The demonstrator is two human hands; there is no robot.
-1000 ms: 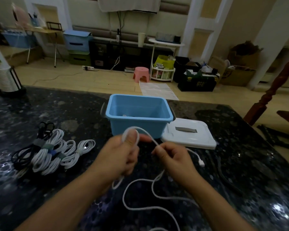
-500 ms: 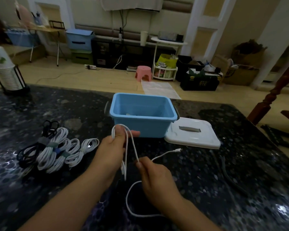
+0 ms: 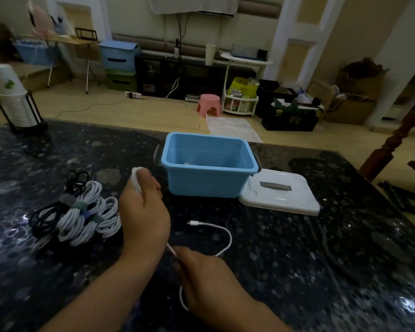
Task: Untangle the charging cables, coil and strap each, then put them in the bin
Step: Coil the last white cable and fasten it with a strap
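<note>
Left hand [image 3: 143, 212] grips looped white cable [image 3: 222, 232] under thumb; right hand [image 3: 209, 279] pinches same cable lower down; connector end lies on tabletop [image 3: 285, 259] near blue bin [image 3: 207, 180]

Dark speckled stone table [image 3: 285, 248]. Blue bin [image 3: 207, 182] at centre far side, open. White lid [image 3: 279, 196] flat, touching bin's right lower corner. Strapped cable coils [image 3: 82, 214], white and black, well left of bin. Loose white cable end [image 3: 216, 232] in front of bin. Paper cup stack in black rack [image 3: 17, 101] far left of bin, at table's back edge.
</note>
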